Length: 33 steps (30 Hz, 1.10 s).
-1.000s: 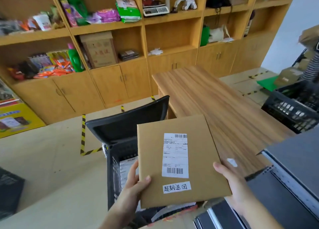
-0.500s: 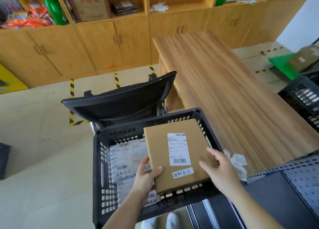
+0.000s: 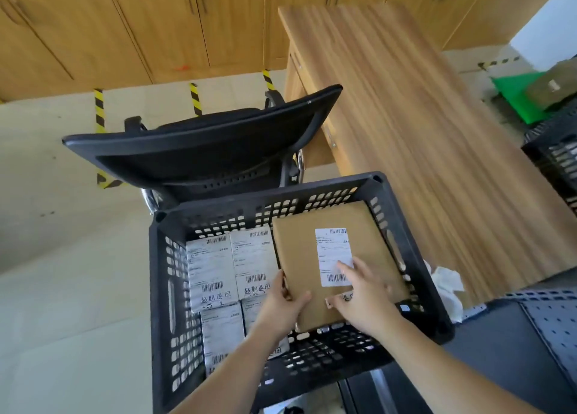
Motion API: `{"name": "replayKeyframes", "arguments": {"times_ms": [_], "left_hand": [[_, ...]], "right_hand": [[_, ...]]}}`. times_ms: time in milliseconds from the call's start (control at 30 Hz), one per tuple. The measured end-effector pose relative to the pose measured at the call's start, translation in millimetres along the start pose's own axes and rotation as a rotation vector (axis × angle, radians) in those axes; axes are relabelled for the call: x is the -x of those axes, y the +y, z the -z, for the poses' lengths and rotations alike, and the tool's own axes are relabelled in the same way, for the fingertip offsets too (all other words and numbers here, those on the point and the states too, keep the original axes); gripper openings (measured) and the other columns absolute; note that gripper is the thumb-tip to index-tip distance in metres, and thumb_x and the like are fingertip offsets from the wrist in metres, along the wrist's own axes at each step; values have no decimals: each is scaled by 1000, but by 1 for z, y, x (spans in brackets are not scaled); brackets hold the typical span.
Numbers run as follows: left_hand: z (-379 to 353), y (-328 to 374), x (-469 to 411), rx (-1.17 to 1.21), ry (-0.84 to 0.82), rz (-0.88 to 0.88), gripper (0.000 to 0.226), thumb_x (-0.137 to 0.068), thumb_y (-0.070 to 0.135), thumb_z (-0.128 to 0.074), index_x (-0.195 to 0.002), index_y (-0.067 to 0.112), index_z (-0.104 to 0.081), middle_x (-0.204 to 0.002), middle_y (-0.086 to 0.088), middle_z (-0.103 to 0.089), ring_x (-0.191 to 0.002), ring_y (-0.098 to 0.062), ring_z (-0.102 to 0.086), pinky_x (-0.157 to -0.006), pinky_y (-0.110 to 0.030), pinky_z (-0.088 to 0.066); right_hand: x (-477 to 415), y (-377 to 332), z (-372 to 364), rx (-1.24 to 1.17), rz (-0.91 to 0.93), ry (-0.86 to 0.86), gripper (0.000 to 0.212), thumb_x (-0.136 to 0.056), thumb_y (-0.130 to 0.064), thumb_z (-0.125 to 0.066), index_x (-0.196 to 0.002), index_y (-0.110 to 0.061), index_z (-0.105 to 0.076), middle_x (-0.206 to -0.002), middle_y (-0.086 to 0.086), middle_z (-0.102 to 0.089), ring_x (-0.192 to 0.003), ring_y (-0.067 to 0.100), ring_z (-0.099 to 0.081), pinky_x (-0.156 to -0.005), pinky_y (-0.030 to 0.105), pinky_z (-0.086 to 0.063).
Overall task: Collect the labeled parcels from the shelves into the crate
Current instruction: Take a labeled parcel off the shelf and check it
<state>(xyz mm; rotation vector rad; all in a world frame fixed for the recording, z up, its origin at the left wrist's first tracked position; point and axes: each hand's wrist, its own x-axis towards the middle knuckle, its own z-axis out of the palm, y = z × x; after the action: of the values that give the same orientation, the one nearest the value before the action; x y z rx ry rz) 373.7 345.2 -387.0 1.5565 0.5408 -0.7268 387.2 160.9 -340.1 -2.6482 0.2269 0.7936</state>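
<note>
Brown parcel — in crate

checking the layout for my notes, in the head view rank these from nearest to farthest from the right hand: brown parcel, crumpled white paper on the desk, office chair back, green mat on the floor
1. Brown parcel: directly under the right hand, touching it, inside the black crate.
2. Crumpled white paper: just right of the crate, on the wooden desk edge.
3. Office chair back: beyond the crate, up and left.
4. Green mat: far right, on the floor past the desk.

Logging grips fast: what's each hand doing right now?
Left hand: shut on the brown parcel.
Right hand: open, flat on top of it.
</note>
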Motion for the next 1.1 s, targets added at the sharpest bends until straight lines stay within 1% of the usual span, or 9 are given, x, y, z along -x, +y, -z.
{"name": "replayKeyframes", "arguments": {"times_ms": [133, 200, 300, 433, 600, 767, 933, 1033, 1100], "left_hand": [[3, 2, 0, -313, 110, -99, 88, -90, 14, -72, -156, 35, -17, -140, 2, -56, -111, -12, -60, -95, -28, -51], [2, 4, 1, -503, 132, -225, 92, -89, 13, -71, -156, 40, -13, -151, 3, -36, -122, -17, -51, -105, -36, -48], [-2, 7, -4, -830, 55, -353, 84, -92, 21, -68, -155, 40, -16, -162, 18, 2, -147, -24, -23, -115, -45, -40], [-8, 11, -7, -874, -20, -286, 84, -96, 18, -63, -159, 37, -11, -162, 22, 24, -151, -28, -15, -117, -43, -36], [-12, 29, 5, -926, -14, -259, 81, -91, 12, -57, -158, 32, -16, -165, 12, 13, -146, -32, -20, -112, -46, -42], [1, 70, 27, -946, 41, -277, 73, -89, 13, -60, -156, 28, -32, -167, 2, -13, -151, -30, -14, -120, -44, -28], [18, 128, 63, -942, 100, -473, 56, -92, 12, -56, -147, 22, -47, -154, 2, -41, -144, -20, -30, -119, -30, -22], [21, 149, 81, -990, 39, -598, 51, -95, 17, -56, -145, 23, -49, -150, 5, -44, -142, -15, -35, -118, -26, -25], [15, 157, 89, -1024, -31, -689, 49, -96, 17, -56, -144, 23, -50, -147, 7, -47, -140, -12, -38, -116, -23, -27]], "right_hand": [[-11, 1, -10, 50, -33, -54, 77, -89, -55, -65, -155, -42, -28, -166, -13, -10, -152, 18, -18, -119, 55, -18], [-14, 0, -14, 58, -47, -68, 79, -89, -54, -65, -156, -41, -26, -166, -10, -9, -153, 20, -14, -119, 56, -20], [-16, 1, -18, 56, -39, -55, 78, -89, -52, -66, -155, -41, -27, -164, -7, -11, -151, 22, -16, -118, 55, -29], [-17, 5, -19, 105, -19, -37, 75, -90, -49, -67, -154, -39, -28, -161, -6, -15, -146, 23, -20, -112, 52, -37], [-11, 0, -11, 36, -9, -20, 68, -93, -41, -63, -154, -34, -31, -155, -6, -28, -141, 21, -29, -110, 47, -39], [8, -13, 15, -98, 21, 47, 68, -99, -37, -57, -159, -34, -26, -164, -1, -25, -149, 22, -25, -118, 43, -31], [37, -27, 57, -204, 52, 200, 64, -99, -40, -56, -157, -36, -30, -166, -5, -23, -153, 21, -26, -123, 46, -29], [61, -32, 74, -253, 17, 295, 59, -99, -41, -55, -154, -33, -36, -161, -5, -32, -145, 21, -37, -117, 44, -37], [81, -33, 80, -275, -32, 364, 56, -100, -41, -54, -153, -31, -38, -157, -8, -36, -142, 19, -40, -118, 43, -35]]}}
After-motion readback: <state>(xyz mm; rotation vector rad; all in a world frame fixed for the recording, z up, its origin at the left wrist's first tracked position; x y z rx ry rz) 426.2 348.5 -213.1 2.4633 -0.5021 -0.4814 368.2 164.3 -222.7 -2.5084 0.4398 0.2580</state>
